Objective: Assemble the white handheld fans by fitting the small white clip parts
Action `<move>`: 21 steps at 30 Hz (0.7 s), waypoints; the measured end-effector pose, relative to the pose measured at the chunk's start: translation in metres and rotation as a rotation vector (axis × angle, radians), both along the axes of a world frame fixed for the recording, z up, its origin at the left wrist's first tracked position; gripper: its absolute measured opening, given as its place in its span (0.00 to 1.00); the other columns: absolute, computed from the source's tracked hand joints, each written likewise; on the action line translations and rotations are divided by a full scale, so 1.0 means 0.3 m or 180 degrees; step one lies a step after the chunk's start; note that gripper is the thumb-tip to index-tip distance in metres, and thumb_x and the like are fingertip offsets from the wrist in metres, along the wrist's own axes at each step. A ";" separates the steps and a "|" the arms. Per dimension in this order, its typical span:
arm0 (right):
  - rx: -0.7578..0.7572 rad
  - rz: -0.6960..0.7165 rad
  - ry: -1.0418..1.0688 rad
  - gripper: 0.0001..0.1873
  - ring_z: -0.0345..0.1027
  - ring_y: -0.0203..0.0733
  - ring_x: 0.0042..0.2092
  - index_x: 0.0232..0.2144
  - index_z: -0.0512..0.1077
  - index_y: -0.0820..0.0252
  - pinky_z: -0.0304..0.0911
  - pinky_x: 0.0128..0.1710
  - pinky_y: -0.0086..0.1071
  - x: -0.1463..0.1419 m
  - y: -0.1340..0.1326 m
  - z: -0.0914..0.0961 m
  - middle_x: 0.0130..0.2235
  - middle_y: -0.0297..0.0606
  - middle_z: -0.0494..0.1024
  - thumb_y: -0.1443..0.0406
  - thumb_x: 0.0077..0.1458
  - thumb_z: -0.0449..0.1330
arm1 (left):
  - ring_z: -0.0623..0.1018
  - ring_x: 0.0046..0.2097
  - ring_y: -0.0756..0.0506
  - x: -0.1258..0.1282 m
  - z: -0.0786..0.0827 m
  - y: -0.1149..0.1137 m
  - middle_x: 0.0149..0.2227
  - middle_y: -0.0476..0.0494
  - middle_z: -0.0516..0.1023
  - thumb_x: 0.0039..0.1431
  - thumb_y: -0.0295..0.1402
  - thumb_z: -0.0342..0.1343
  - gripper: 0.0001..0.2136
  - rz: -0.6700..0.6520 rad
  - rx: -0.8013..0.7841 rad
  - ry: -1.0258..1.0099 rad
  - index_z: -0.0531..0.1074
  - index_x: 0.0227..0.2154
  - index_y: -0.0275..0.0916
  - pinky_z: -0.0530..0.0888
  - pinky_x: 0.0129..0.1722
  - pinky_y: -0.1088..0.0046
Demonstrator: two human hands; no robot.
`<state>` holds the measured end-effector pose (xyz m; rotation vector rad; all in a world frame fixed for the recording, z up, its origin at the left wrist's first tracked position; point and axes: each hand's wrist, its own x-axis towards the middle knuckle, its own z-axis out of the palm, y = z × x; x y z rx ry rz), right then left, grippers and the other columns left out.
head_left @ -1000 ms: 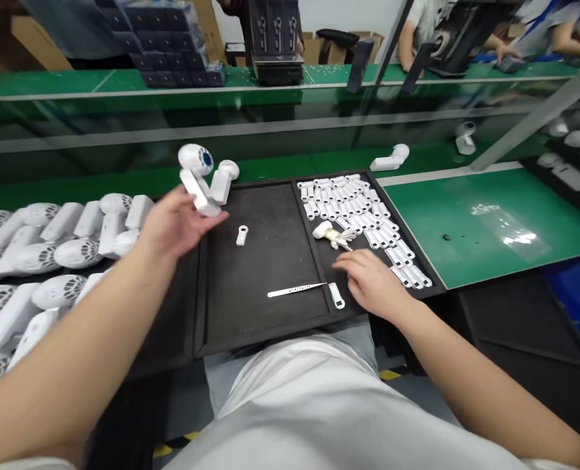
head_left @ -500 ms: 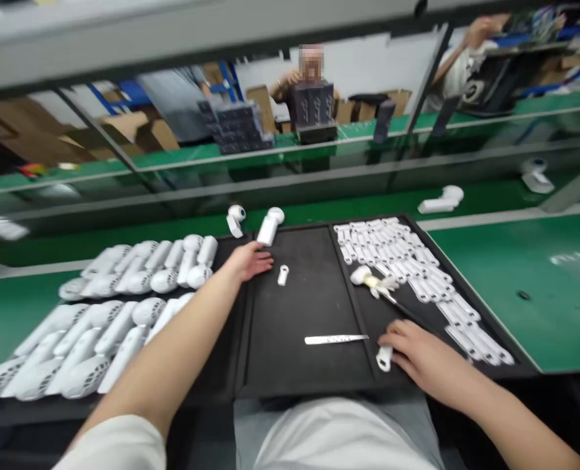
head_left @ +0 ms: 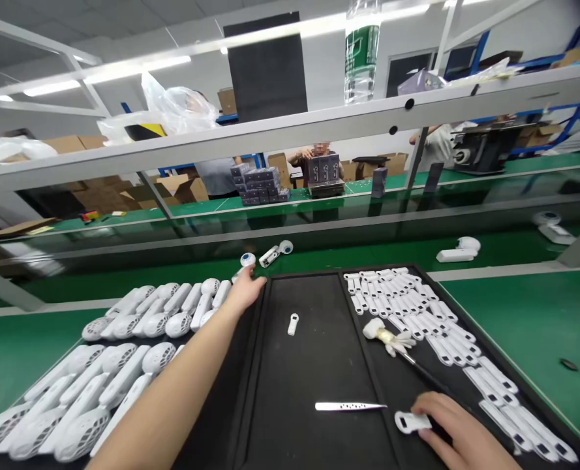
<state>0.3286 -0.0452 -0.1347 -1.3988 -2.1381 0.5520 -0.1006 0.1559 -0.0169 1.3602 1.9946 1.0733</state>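
Observation:
My left hand (head_left: 244,292) is stretched out to the far left corner of the black mat (head_left: 309,365), fingers open and holding nothing. Just beyond its fingertips a white handheld fan (head_left: 247,260) lies on the green belt, with a second fan (head_left: 276,253) beside it. My right hand (head_left: 458,434) rests at the mat's near right, its fingers closed on a small white clip part (head_left: 410,422). Metal tweezers (head_left: 351,406) lie just left of that part. Another loose clip part (head_left: 293,324) lies mid-mat.
Rows of white fans (head_left: 123,352) fill the left side. Several rows of white clip parts (head_left: 417,313) and a brush-like tool (head_left: 385,334) lie on the right tray. More fans (head_left: 458,249) sit on the belt. A metal shelf bar (head_left: 290,134) crosses overhead; people work beyond.
My left hand set the fan it held down on the belt and now lies open near it. My right hand slid nearer and took up a clip part. The view tilted upward.

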 end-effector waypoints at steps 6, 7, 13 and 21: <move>0.0033 -0.0518 0.0223 0.18 0.74 0.49 0.49 0.49 0.74 0.57 0.72 0.50 0.40 -0.028 0.002 0.006 0.48 0.46 0.78 0.57 0.62 0.53 | 0.55 0.65 0.16 -0.185 -0.034 -0.255 0.61 0.15 0.63 0.41 0.36 0.67 0.34 0.0512 -0.0644 0.1755 0.68 0.54 0.29 0.51 0.58 0.30; 0.0060 -0.0526 0.0204 0.18 0.74 0.49 0.49 0.49 0.74 0.58 0.72 0.50 0.42 -0.041 0.003 0.022 0.47 0.46 0.78 0.58 0.62 0.53 | 0.57 0.64 0.16 -0.201 -0.037 -0.276 0.60 0.15 0.64 0.42 0.38 0.66 0.33 0.0500 -0.0765 0.1957 0.69 0.52 0.29 0.54 0.58 0.31; -0.0159 -0.0112 -0.0447 0.14 0.69 0.51 0.47 0.46 0.74 0.63 0.67 0.51 0.46 -0.102 0.039 0.104 0.43 0.46 0.76 0.68 0.60 0.54 | 0.71 0.56 0.21 -0.216 -0.014 -0.261 0.52 0.20 0.74 0.46 0.42 0.61 0.26 0.0313 -0.1183 0.2632 0.72 0.47 0.30 0.69 0.52 0.44; -0.0429 -0.0198 -0.0420 0.27 0.66 0.55 0.50 0.58 0.68 0.69 0.63 0.54 0.50 -0.131 0.049 0.149 0.46 0.50 0.75 0.71 0.55 0.58 | 0.75 0.55 0.27 -0.132 0.116 -0.327 0.56 0.38 0.75 0.39 0.39 0.65 0.39 0.1049 -0.0124 0.2208 0.65 0.59 0.45 0.73 0.53 0.44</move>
